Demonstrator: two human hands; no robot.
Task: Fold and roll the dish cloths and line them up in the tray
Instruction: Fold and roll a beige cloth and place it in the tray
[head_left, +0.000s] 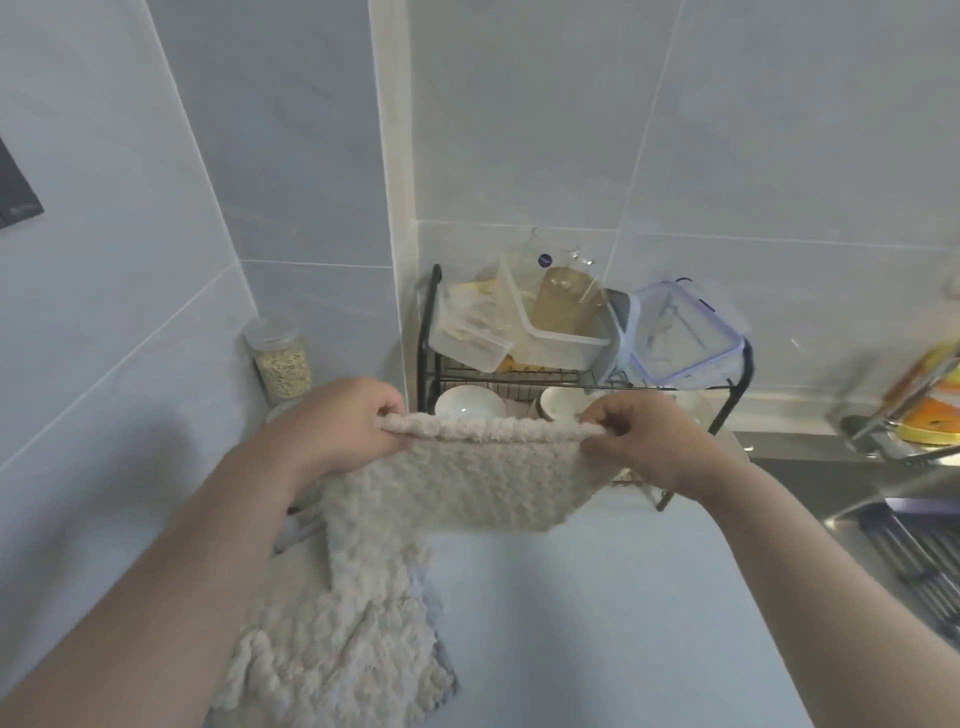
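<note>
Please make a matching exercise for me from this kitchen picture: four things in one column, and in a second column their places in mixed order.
Things
1. dish cloth
2. jar of grains
3. white bowl
4. box with purple-edged lid

Places
a. top shelf of the rack, right end
b. pinched at its top edge by the left hand and the right hand
c. in the wall corner, left of the rack
d. lower shelf of the rack

Pairs: 1-b, 2-c, 3-d, 4-a

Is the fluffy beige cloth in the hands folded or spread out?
Spread out: left hand and right hand pinch the fluffy beige cloth taut by its top corners.
</note>
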